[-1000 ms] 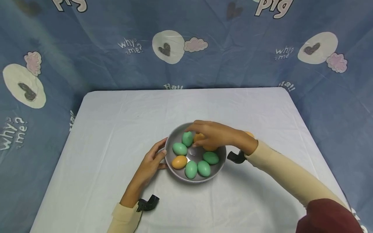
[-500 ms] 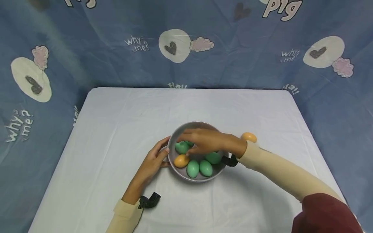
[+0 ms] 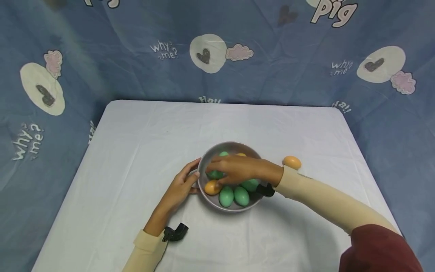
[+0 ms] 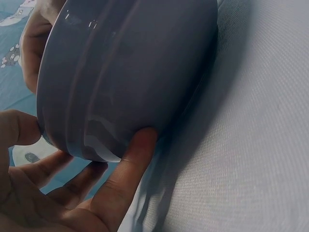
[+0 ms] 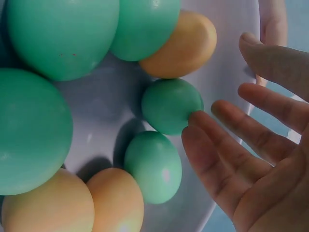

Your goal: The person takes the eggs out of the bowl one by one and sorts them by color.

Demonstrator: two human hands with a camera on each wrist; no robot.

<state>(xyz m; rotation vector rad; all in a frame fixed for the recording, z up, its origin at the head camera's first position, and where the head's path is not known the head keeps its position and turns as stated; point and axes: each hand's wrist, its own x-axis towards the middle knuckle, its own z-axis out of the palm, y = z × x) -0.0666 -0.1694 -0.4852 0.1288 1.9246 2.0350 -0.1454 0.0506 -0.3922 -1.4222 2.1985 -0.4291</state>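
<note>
A grey bowl point(image 3: 231, 146) holds several green and orange eggs. My left hand point(image 3: 177, 187) steadies it from the left, its fingers spread along the outer wall. In the left wrist view, the thumb touches the bowl's edge and one fingertip point(image 4: 145, 137) presses low on its side. Over the bowl reaches my right hand point(image 3: 239, 169), palm down, fingers extended and holding nothing. In the right wrist view its fingertips point(image 5: 195, 135) are right at a green egg point(image 5: 169, 104). An orange egg point(image 3: 210, 187) lies close to the thumb in the head view. Some eggs are hidden beneath this hand.
One orange egg point(image 3: 292, 162) lies outside the bowl, just beyond the right forearm. A white cloth point(image 3: 163, 128) covers the table, and a blue printed curtain point(image 3: 136, 75) hangs behind it.
The right hand has shifted left and nearer to me within the bowl, uncovering the orange egg on the table. My left hand stays at the bowl. The head view has shifted slightly.
</note>
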